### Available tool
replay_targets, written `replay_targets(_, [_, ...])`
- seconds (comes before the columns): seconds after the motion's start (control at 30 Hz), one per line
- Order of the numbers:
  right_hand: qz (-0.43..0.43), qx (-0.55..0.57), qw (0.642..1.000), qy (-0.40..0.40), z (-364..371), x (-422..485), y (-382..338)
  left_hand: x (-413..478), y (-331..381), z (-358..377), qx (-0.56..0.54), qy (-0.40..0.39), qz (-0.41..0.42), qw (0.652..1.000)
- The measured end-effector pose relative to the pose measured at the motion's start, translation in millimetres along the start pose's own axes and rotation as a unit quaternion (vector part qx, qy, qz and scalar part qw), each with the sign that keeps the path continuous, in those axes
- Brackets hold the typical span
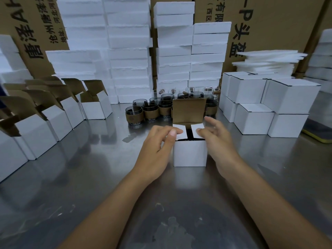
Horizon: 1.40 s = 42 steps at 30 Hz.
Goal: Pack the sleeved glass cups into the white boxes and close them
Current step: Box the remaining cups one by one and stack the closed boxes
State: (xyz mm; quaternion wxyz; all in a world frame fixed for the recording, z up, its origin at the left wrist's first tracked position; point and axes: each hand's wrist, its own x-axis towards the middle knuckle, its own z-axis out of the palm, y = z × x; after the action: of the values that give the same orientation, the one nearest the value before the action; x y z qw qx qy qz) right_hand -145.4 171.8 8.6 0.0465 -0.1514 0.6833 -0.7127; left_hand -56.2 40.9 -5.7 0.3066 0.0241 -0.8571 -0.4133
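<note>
A small white box stands on the steel table in front of me, its brown lid flap upright at the back. Both side flaps are folded inward over the opening, with a dark gap between them where the cup inside shows. My left hand presses the left side flap down with its fingertips. My right hand presses the right side flap the same way. Behind the box stand several sleeved glass cups with brown sleeves.
Open white boxes with raised brown flaps line the left side. Closed white boxes are stacked at the right. White foam blocks and brown cartons rise along the back. A yellow-edged object lies at the far right.
</note>
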Motion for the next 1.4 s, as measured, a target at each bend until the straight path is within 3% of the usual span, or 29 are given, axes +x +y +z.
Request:
replay_targets(0.27, [-0.041, 0.005, 0.998, -0.051, 0.6, 1.3, 2.3, 2.9, 3.6, -0.2, -0.024, 0.023, -0.009, 0.999])
replay_targets(0.4, [-0.028, 0.032, 0.998, -0.042, 1.4, 1.9, 3.8, 5.0, 2.2, 0.7, -0.081, 0.037, -0.050, 0.995])
replay_targets(0.8, [0.034, 0.057, 0.997, -0.040, 1.6, -2.6, -4.4, 1.5, 6.9, -1.5, -0.156, 0.019, -0.052, 0.986])
replay_targets(1.03, [-0.124, -0.054, 0.986, -0.097, 8.8, -16.8, -0.1, 2.0, 7.6, -0.3, -0.178, 0.019, -0.053, 0.982])
replay_targets(1.4, [-0.162, -0.072, 0.980, -0.094, 6.9, -11.9, 6.6, 3.8, 4.1, -3.1, -0.184, 0.019, -0.062, 0.981])
